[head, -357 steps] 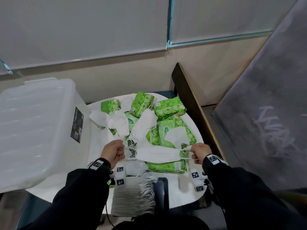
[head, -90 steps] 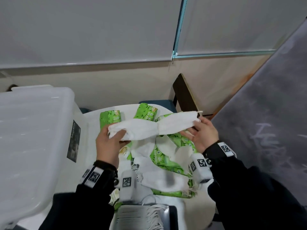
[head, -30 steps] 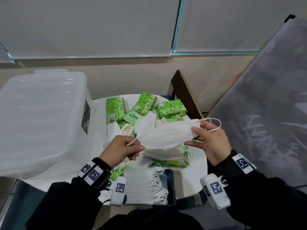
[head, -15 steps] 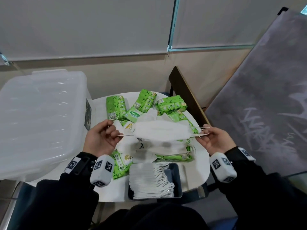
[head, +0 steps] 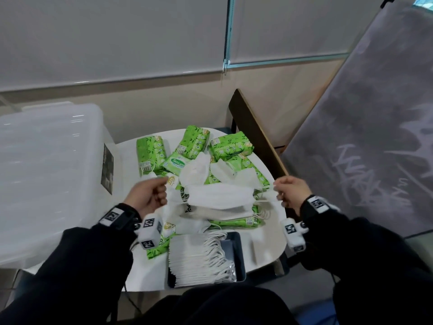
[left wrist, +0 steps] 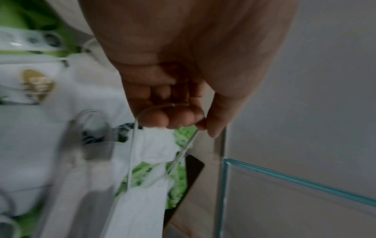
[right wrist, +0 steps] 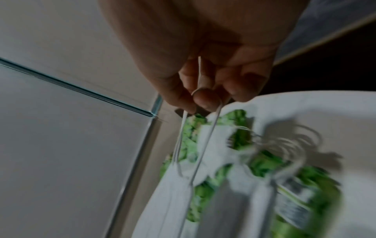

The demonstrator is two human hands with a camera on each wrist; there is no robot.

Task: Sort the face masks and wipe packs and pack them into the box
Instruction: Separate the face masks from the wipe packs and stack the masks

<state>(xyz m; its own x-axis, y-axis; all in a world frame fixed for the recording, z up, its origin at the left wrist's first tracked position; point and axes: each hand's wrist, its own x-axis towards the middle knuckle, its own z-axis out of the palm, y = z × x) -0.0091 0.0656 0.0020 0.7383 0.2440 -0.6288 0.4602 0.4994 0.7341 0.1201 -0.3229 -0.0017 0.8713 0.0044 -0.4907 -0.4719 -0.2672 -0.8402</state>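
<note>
A white face mask (head: 220, 197) hangs stretched flat between my two hands above the round table (head: 264, 252). My left hand (head: 150, 195) pinches its left ear loop (left wrist: 132, 145), and my right hand (head: 289, 192) pinches the right ear loop (right wrist: 201, 141). Beneath lie several green wipe packs (head: 230, 147) mixed with loose white masks (head: 195, 171). A neat stack of masks (head: 194, 259) fills a dark tray (head: 236, 254) at the table's near edge. The clear plastic box (head: 46, 174) stands at the left, lid on.
A dark wooden board (head: 255, 134) leans against the table's right side. Further right stands a large grey panel (head: 365, 127). A beige wall with window blinds runs behind. My dark-clothed lap is just below the tray.
The mask, held slanted a second ago, is now pulled flat by its ear loops. Both hands have drawn apart and come lower, toward the stacked tray.
</note>
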